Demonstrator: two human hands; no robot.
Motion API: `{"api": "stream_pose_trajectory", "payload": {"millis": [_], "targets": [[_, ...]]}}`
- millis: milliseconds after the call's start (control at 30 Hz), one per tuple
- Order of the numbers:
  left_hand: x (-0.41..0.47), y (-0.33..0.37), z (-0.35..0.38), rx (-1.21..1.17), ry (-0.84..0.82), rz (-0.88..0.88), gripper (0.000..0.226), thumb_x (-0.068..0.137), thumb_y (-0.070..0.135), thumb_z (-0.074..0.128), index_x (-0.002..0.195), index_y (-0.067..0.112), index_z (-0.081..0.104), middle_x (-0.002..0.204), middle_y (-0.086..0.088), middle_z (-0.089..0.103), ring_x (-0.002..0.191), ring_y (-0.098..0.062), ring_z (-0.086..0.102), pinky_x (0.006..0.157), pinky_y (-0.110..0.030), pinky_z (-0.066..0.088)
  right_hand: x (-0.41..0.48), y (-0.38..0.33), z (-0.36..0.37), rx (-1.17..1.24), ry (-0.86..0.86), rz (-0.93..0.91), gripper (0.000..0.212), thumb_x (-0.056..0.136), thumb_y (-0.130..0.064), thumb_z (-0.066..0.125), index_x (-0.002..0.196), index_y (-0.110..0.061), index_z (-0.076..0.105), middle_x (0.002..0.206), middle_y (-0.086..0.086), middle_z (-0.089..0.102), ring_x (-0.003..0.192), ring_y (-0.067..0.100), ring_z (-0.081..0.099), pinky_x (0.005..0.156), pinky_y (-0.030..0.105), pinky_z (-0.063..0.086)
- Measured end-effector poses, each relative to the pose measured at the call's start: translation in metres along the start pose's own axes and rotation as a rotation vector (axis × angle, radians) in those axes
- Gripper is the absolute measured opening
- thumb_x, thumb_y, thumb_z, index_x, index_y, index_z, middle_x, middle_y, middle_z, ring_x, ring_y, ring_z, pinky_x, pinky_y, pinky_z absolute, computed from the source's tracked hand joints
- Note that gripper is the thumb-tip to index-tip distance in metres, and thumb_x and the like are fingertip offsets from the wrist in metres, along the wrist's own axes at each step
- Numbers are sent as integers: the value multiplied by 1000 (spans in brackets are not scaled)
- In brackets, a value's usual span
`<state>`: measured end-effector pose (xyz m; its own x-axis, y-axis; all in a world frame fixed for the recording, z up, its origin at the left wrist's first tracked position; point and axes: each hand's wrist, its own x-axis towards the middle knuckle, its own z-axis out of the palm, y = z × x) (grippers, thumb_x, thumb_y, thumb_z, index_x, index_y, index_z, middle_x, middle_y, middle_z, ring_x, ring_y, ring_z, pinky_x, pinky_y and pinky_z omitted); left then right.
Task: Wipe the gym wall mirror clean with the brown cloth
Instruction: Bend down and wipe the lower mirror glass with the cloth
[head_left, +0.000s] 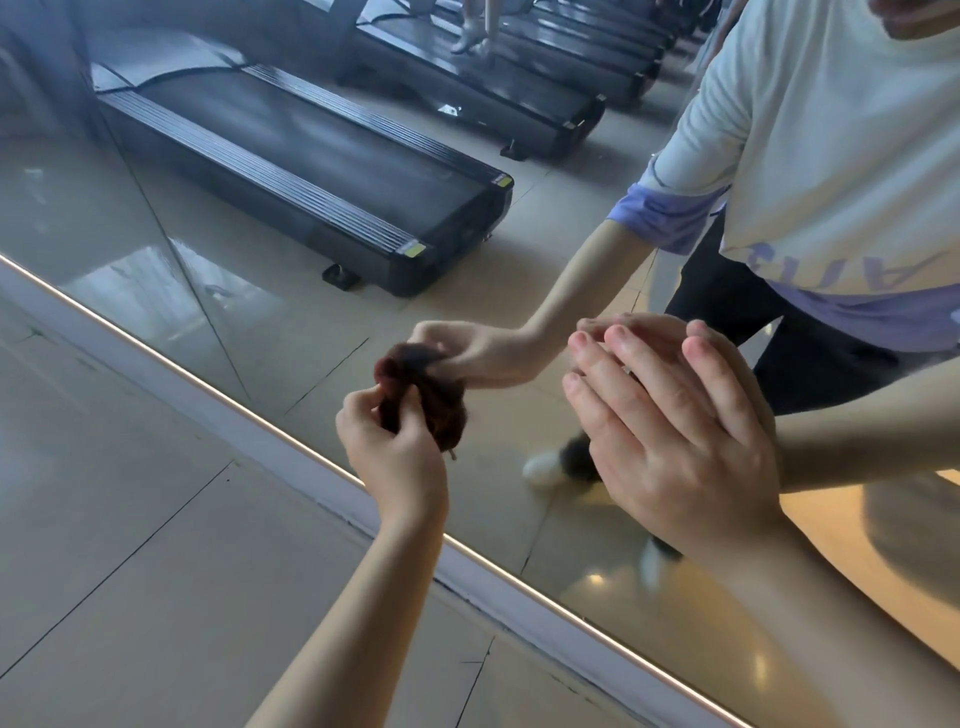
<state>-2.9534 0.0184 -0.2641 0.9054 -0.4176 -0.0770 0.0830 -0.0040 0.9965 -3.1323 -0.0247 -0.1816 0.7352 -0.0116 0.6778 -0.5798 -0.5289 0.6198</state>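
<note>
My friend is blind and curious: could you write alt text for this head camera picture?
A person's left hand holds a bunched brown cloth against a gym wall mirror while the right hand lies flat on the glass. Treadmills show in the reflection.

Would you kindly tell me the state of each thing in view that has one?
Brown cloth: bunched into a ball, held against the glass.
Left hand: pinching the cloth.
Right hand: fingers straight, laid flat against the mirror.
Mirror: hazy and streaked across its upper part.
</note>
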Motion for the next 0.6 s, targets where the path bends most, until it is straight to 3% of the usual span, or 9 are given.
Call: {"api": "stream_pose_trajectory", "payload": {"millis": [33, 100, 167, 233, 333, 400, 467, 600], "targets": [[5, -6, -2, 38, 8, -31, 13, 83, 43, 58, 75, 50, 51, 106, -22, 60, 91, -44, 65, 79, -64, 55, 0, 0, 0, -4, 0, 0, 30, 95, -14, 55, 122, -10, 67, 138, 5, 57, 129, 20, 49, 119, 42, 23], [4, -5, -3, 10, -7, -71, 18, 89, 34, 61, 78, 45, 51, 107, -22, 60, 92, -41, 65, 82, -58, 54, 0, 0, -1, -16, 1, 0, 29, 95, -15, 55, 121, -11, 69, 137, 4, 58, 129, 19, 49, 118, 42, 25], [-8, 2, -4, -12, -70, -30, 28, 94, 13, 64, 81, 35, 52, 103, -11, 57, 90, -19, 62, 85, -39, 52, 0, 0, -2, -25, -6, -4, 29, 95, -16, 56, 120, -11, 70, 137, 4, 58, 128, 19, 50, 117, 42, 25], [-23, 1, -6, -8, -167, 26, 22, 93, 2, 64, 84, 19, 54, 99, 2, 49, 81, 0, 55, 76, -20, 48, -1, 1, -2, -27, -17, -12, 29, 95, -16, 57, 120, -11, 70, 136, 5, 58, 128, 20, 50, 117, 42, 25], [-22, -5, -6, 4, -176, 52, 19, 92, -2, 64, 83, 11, 52, 97, 4, 46, 77, 8, 53, 69, -10, 44, 1, 1, -3, -30, -23, -20, 28, 95, -16, 57, 118, -11, 71, 136, 5, 58, 127, 20, 50, 116, 42, 25], [-8, -10, -5, -27, -130, 37, 22, 93, 4, 65, 82, 19, 52, 97, -2, 49, 83, 1, 58, 76, -16, 48, 3, 1, -2, -24, -13, -16, 26, 95, -15, 57, 116, -11, 72, 136, 5, 57, 126, 20, 51, 115, 42, 27], [9, -19, -4, -69, -71, -73, 22, 95, 17, 62, 82, 30, 50, 102, -15, 57, 88, -25, 63, 80, -47, 55, 3, 0, -3, -19, -7, -14, 26, 95, -14, 57, 117, -11, 72, 137, 4, 56, 126, 19, 51, 113, 43, 29], [17, -27, -3, -89, -3, -191, 19, 96, 24, 58, 83, 36, 50, 106, -21, 61, 90, -37, 64, 80, -53, 53, 4, 0, -3, -1, -11, -17, 28, 95, -14, 56, 118, -10, 71, 138, 5, 55, 127, 20, 50, 113, 43, 29]]}}
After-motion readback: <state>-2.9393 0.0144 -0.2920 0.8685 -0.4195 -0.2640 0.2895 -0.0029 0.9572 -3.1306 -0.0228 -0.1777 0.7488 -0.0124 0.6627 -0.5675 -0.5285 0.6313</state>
